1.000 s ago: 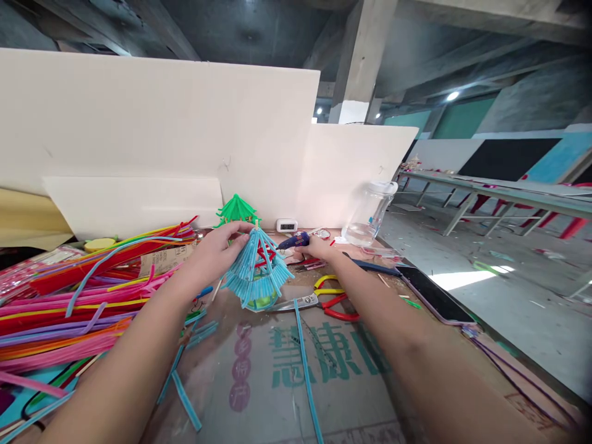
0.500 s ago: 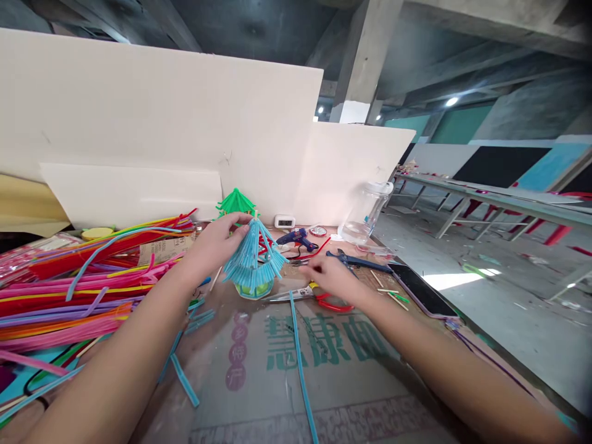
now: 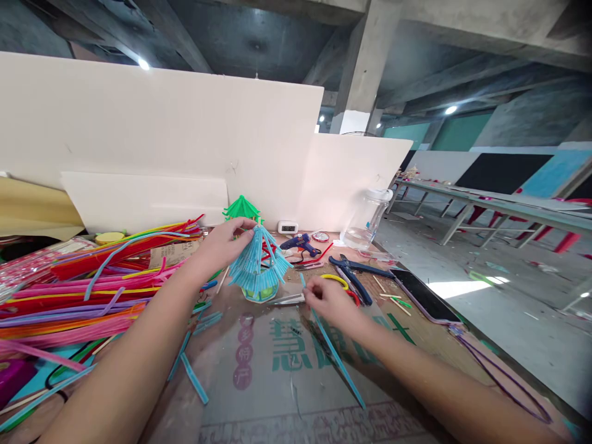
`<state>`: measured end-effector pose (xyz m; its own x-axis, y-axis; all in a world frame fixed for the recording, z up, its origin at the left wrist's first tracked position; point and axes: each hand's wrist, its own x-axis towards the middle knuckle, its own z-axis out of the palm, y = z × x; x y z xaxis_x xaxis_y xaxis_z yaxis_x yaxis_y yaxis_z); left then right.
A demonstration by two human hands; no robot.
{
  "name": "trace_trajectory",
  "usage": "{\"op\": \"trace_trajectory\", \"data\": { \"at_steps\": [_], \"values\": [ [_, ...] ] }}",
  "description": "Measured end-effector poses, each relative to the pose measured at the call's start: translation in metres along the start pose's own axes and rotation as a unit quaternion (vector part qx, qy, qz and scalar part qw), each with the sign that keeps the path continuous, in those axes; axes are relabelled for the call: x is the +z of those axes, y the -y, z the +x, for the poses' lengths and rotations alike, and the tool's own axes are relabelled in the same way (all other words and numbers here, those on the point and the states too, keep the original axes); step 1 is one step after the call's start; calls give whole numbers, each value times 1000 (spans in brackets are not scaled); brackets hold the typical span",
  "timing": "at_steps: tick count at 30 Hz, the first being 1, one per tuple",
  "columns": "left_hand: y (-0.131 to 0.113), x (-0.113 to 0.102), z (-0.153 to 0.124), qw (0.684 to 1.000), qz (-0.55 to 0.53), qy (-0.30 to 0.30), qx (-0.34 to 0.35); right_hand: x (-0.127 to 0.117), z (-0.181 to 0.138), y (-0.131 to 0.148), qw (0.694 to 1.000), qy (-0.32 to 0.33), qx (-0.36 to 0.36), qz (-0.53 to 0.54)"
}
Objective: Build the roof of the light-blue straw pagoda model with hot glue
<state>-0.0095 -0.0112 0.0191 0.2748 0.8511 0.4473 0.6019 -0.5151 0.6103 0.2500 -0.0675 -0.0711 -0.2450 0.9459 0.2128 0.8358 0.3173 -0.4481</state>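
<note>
Cardboard-topped table (image 3: 287,394): left hand (image 3: 222,246) grips one blue pagoda (image 3: 259,271); right hand (image 3: 326,301) seemingly pinches one blue strip (image 3: 340,361).

Left hand (image 3: 221,248): pagoda (image 3: 259,271); right hand (image 3: 325,302): strip (image 3: 340,365)

Large green characters "慧康" on the cardboard sheet (image 3: 259,401) at six o'clock, partly hidden behind the right hand (image 3: 326,302).

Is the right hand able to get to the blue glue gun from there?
Probably yes. The glue gun lies just beyond the right hand, with nothing tall between them. But that hand pinches a blue strip, so it may need to drop that first.
</note>
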Motion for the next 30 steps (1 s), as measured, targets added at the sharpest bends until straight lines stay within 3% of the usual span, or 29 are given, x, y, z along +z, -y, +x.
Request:
{"op": "trace_trajectory", "data": {
  "at_steps": [6, 13, 30],
  "values": [
    [-3, 0, -1, 1000, -7, -1, 14, -30, 18, 41, 967, -92, -44, 234],
    [-3, 0, 0, 999, -20, 12, 31, -30, 44, 88, 970, -145, -115, 158],
    [-6, 4, -1, 999, -25, 12, 33, -17, 45, 82, 977, -139, -111, 114]
  ]
}}
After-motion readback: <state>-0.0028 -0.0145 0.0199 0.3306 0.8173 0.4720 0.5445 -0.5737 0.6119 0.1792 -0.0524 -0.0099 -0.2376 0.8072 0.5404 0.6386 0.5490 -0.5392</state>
